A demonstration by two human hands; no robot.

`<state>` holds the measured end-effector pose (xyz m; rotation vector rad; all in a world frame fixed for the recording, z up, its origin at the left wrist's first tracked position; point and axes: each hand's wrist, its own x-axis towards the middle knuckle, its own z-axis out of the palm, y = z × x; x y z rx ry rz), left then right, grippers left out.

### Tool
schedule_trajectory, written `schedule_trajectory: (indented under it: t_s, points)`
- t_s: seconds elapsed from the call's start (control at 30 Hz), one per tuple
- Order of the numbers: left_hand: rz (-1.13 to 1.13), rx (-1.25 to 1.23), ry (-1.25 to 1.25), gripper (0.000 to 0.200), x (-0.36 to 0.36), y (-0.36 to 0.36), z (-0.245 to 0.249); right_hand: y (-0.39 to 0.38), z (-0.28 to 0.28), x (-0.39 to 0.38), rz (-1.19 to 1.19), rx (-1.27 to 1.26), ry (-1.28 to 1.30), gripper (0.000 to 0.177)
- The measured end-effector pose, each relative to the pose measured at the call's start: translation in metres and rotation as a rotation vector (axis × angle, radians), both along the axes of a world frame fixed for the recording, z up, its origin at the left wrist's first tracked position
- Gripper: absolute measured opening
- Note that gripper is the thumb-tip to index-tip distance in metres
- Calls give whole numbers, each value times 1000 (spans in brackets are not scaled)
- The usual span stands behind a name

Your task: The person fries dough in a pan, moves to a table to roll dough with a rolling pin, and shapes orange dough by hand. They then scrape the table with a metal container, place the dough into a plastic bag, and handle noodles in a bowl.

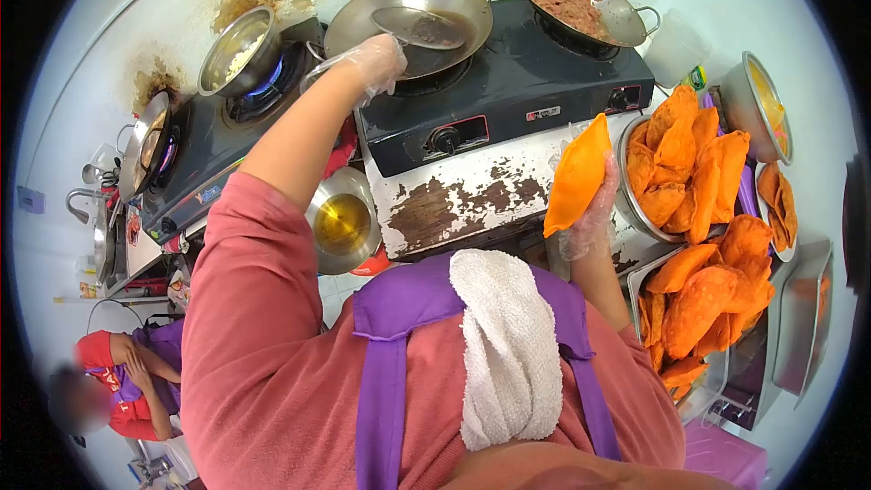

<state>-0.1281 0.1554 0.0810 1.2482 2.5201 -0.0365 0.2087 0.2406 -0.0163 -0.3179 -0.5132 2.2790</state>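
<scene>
**At the stove: gloved right hand holds up an orange pastry**

Just before the stove's front edge, I see a flat orange pastry (577, 174) held up in the right hand (592, 220). Its long axis runs nearly upright in the frame, with the narrow tip leaning towards the stove (535, 82). The gloved fingers (606, 192) are clamped on its lower right edge from beneath. A bowl (646, 229) heaped with similar pastries sits just beside it, to the right. Well apart, the gloved left hand (376, 62) is at the rim of a wok (363, 23), fingers bunched together. I cannot tell whether they grip the ladle (422, 27) lying inside.
</scene>
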Motion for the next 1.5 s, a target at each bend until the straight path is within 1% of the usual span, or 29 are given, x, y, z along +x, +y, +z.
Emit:
schedule_trajectory:
  t_s: [0.07, 0.1, 0.17, 0.2, 0.23, 0.3, 0.33, 0.37, 0.43, 0.5, 0.57, 0.6, 0.63, 0.73, 0.83, 0.87, 0.9, 0.97, 1.0, 1.03, 1.1, 1.17, 1.2, 1.23, 1.3, 1.37, 1.4, 1.47, 1.5]
  points:
    - [-178, 151, 31, 20, -5, 0, -9, 0, -1, -1, -11, 1, -15, 46]
    - [-175, 153, 31, 20, -6, 2, -14, 0, 0, -1, -9, 3, -16, 46]
    - [141, 350, -266, 23, 2, 6, -21, -1, 2, -2, -28, 25, -18, 45]
    - [147, 395, -259, 33, 6, 5, -25, 0, 1, -2, -23, 28, -19, 45]
    - [153, 399, -259, 33, 12, 3, -27, 1, 0, -1, -14, 27, -22, 44]
    - [203, 590, -409, 42, 25, -1, -31, 0, 1, -1, 4, 30, -25, 44]
    - [212, 628, -452, 43, 37, -7, -25, 0, 3, -2, -5, 29, -47, 43]
    - [220, 634, -450, 43, 44, -12, -23, -1, 4, -3, -14, 29, -69, 42]
    - [223, 734, -381, 43, 56, -21, -19, -1, 6, -7, -31, 53, -79, 42]
    - [222, 724, -371, 44, 62, -32, -10, -2, 5, -11, -41, 75, -88, 41]
    - [220, 784, -382, 44, 66, -43, -4, -1, 2, -14, -34, 64, -100, 40]
    - [238, 716, -365, 44, 67, -48, 2, -2, 2, -17, -11, 69, -101, 40]
    - [262, 725, -358, 44, 68, -54, 4, -2, 2, -19, 13, 30, -95, 40]
    - [253, 861, -415, 43, 75, -70, 7, -6, 4, -26, 80, -5, -94, 40]
    - [295, 889, -405, 41, 81, -86, -12, -10, 3, -30, 129, 8, -83, 40]
    - [300, 952, -380, 35, 83, -91, -27, -11, 2, -31, 148, 20, -66, 40]
    - [363, 906, -390, 31, 85, -93, -37, -11, -1, -31, 161, 22, -65, 40]
    - [390, 898, -391, 28, 85, -100, -55, -8, -9, -35, 190, 43, -20, 41]
    - [368, 867, -351, 28, 82, -104, -64, -7, -11, -37, 183, 97, -35, 41]
    - [354, 836, -308, 27, 79, -107, -69, -20, 2, -39, 137, 11, -73, 41]
    - [298, 869, -131, 26, 83, -110, -73, -13, -9, -43, 174, 64, -61, 41]
    - [376, 826, -232, 27, 93, -114, -62, -11, -13, -44, 232, 67, -85, 40]
    - [368, 844, -212, 27, 91, -114, -68, -12, -12, -43, 216, 104, -160, 39]
    - [353, 862, -195, 28, 93, -117, -67, -14, -11, -44, 241, 111, -153, 39]
    - [377, 815, -208, 29, 96, -119, -62, -16, -10, -46, 273, 113, -173, 38]
    - [382, 841, -192, 29, 99, -120, -64, -18, -9, -49, 306, 116, -152, 38]
    - [397, 846, -186, 29, 99, -121, -64, -17, -11, -52, 285, 112, -168, 39]
    - [425, 842, -409, 27, 102, -124, -57, -15, -17, -56, 277, 114, -185, 39]
    - [439, 850, -403, 27, 103, -125, -51, -15, -20, -59, 248, 138, -189, 40]
